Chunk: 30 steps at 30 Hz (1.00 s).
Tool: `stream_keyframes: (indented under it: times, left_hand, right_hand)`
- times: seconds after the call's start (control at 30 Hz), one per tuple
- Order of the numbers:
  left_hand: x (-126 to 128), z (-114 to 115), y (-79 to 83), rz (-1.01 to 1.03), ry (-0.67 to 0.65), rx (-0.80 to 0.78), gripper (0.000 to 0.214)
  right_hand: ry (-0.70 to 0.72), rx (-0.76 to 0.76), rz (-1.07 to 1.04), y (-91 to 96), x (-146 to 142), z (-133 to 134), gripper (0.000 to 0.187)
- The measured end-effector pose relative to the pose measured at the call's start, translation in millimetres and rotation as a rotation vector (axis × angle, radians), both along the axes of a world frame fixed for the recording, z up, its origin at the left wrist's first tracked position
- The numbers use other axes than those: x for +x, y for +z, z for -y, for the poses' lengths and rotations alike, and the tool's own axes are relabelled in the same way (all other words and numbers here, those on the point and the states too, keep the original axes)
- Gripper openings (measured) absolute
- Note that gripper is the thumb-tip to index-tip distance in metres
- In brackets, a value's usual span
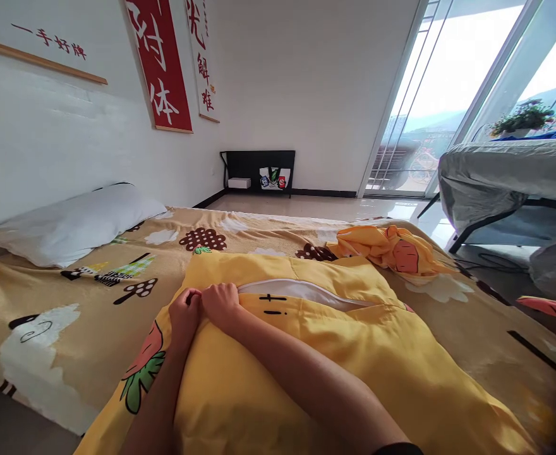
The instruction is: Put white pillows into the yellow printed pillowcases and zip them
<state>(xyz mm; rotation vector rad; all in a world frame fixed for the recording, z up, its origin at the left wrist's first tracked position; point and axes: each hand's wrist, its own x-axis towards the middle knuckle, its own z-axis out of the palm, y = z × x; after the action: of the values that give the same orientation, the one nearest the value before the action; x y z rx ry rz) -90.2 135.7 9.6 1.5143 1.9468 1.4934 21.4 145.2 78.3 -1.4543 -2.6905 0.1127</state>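
Yellow fabric forms the cover (354, 360), spread over the patterned sheet (93, 354), with a long opening (297, 291) across it showing white inside. At the cover's left side, by the end of that opening, the two hands meet. The left hand (186, 313) has thumb and forefinger pinched together on the cover's edge; the right hand (221, 304), just beside it, has fingers curled and clamped on the cover; whether either grips a zip pull, I cannot tell. Left of the cover lies a pillow (74, 221); past its far right corner, a crumpled cloth (396, 253).
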Motion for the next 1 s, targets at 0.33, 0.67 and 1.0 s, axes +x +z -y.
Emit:
stream_keyframes:
  times: [0.33,0.67,1.0]
  left_hand:
    - [2.8,2.2,5.0,0.02,0.007,0.001,0.027]
    - [1.9,2.8,1.6,0.043,-0.021,0.0,0.025]
    - [-1.2,-0.4,-3.8,0.043,-0.036,0.028,0.023]
  right_hand:
    - [0.11,0.021,-0.035,-6.6,4.5,4.3,0.026]
    - [0.05,-0.035,-0.058,-9.1,7.3,4.3,0.025]
    - [0.011,-0.06,-0.14,-20.0,8.6,-0.7,0.026]
